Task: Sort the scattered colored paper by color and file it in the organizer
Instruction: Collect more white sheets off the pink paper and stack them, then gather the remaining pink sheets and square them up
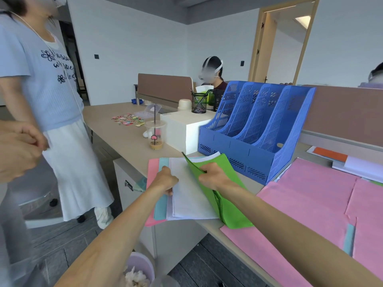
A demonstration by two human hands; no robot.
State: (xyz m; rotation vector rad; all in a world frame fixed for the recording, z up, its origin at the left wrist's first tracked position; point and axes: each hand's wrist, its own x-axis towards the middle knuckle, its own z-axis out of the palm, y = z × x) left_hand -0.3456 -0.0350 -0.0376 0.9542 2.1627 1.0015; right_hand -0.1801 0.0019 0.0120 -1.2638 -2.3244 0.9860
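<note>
- The blue organizer (pixel 255 129) stands on a pale wood desk (pixel 116 129); its four slots hold no paper that can be seen.
- Just in front of the organizer, at the desk's near edge, lies a fanned stack: pink sheet (pixel 152 175) at the bottom, light-blue sheet (pixel 160 206) over it, white sheets (pixel 190 199) on top.
- The left hand (pixel 165 180) sits on the left edge of the white sheets, fingers curled around that edge and grasping it.
- The right hand (pixel 213 175) clasps a sheaf of green sheets (pixel 228 204), thumb on top, lifting its left side so that it tilts off the white sheets.
- Right of the organizer, pink paper (pixel 310 204) covers the desk; an orange sheet (pixel 329 154) lies beyond it.
- Touching the organizer's left side is a white box (pixel 182 129); a plastic cup (pixel 155 134) with a straw stands just past that, and coloured clips (pixel 127 119) lie further left.
- Behind the box is a mesh pen pot (pixel 199 103).
- A brown partition (pixel 342 112) runs behind the organizer.
- Beyond the organizer a person (pixel 213 73) sits, and a wood-framed doorway (pixel 284 42) stands open in the white wall.
- Well left of the organizer another person (pixel 51 100) stands on the grey floor.
- A lilac bin (pixel 141 266) sits below the desk edge.
</note>
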